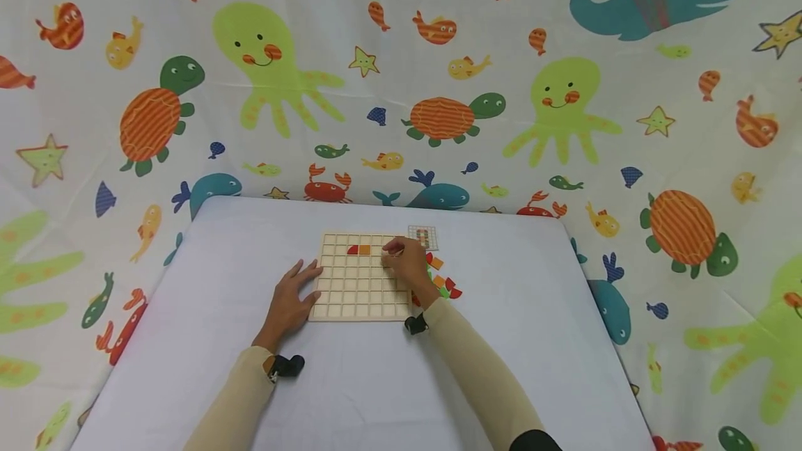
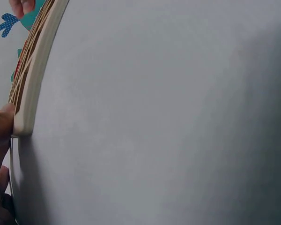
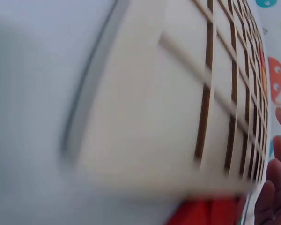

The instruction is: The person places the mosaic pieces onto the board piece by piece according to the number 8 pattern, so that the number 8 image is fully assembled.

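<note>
A pale wooden grid board point(image 1: 357, 291) lies on the white table. In one of its upper rows sit a red quarter-round piece point(image 1: 354, 250) and an orange square piece point(image 1: 365, 250), side by side. My left hand point(image 1: 289, 303) rests at the board's left edge, fingers spread, with the thumb at the side; the left wrist view shows fingertips at the board's corner. Over the upper right cells is my right hand point(image 1: 409, 263), fingers bent and thumb close to the index finger. I cannot tell whether a piece is between those fingertips.
Loose red, orange and green pieces point(image 1: 447, 288) lie right of the board, partly behind the right hand. A small card with a gridded pattern point(image 1: 426, 236) lies beyond the board's upper right corner. A sea-animal cloth point(image 1: 438, 61) hangs behind the table.
</note>
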A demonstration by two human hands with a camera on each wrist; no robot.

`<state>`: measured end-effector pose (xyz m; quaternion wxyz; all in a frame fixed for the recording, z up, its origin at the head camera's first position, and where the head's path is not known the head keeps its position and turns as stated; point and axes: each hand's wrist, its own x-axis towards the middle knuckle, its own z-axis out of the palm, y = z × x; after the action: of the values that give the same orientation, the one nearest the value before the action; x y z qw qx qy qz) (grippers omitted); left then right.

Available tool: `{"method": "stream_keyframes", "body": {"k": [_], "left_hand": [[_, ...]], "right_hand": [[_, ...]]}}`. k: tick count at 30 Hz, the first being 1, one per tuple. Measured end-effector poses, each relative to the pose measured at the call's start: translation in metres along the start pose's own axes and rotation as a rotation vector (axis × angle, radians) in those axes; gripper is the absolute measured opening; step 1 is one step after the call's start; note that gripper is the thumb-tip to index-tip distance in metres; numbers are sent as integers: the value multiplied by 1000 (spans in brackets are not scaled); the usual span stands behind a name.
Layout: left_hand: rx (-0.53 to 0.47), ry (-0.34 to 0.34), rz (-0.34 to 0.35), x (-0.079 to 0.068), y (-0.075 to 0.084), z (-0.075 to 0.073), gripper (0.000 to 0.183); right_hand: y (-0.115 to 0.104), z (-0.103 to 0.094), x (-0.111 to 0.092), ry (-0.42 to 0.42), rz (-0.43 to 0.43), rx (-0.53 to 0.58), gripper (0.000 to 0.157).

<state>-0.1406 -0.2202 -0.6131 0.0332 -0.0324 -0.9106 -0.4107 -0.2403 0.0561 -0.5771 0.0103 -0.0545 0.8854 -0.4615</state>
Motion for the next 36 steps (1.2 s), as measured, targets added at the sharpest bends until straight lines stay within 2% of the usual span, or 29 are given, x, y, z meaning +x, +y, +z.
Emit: {"method": "stream_keyframes", "body": {"k": [8,17,26,36], "left_hand": [[14,8,2,0,1,0,55],[4,25,31,-2,4,-2,54],[5,11,7,-1,4,-2,54],[-2,38,37,-3,3,1,53]], "right_hand": [[23,-34,-7,55,140,-7,12],[44,-61,-10,92,202,-39,19],[53,-67,-11,54,257,-64,23],[54,-68,-7,34,263,-134,26]]}}
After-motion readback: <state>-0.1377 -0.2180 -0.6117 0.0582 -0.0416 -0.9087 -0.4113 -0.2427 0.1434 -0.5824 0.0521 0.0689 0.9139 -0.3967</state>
